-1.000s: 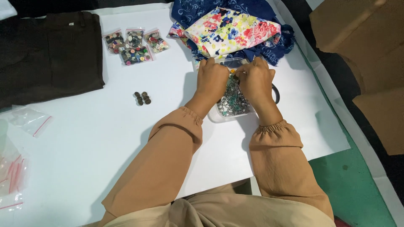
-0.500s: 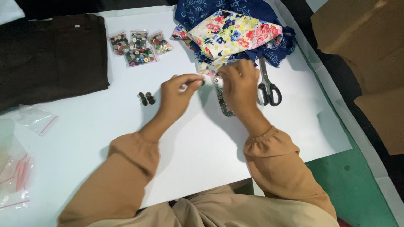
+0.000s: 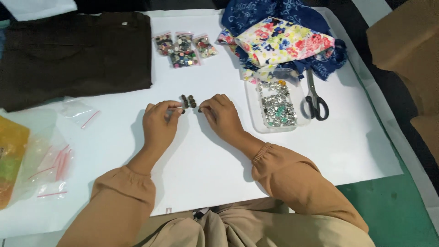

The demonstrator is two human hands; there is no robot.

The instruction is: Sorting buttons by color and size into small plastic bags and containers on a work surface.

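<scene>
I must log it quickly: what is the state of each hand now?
Left hand: fingers pinched on a small dark button.
Right hand: fingertips pinched beside the dark buttons; anything held cannot be told.

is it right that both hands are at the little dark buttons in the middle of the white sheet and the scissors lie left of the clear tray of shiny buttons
Not quite. In the head view the scissors lie right of the clear tray, not left. The rest holds: the left hand and right hand are both at the small dark buttons on the white sheet.

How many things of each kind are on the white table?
Small bags of buttons: 4
Dark buttons by the hands: about 4, too small to tell exactly
Clear tray of shiny pieces: 1
Scissors: 1
Dark brown garment: 1
Patterned fabrics: 2
Total: about 13
</scene>
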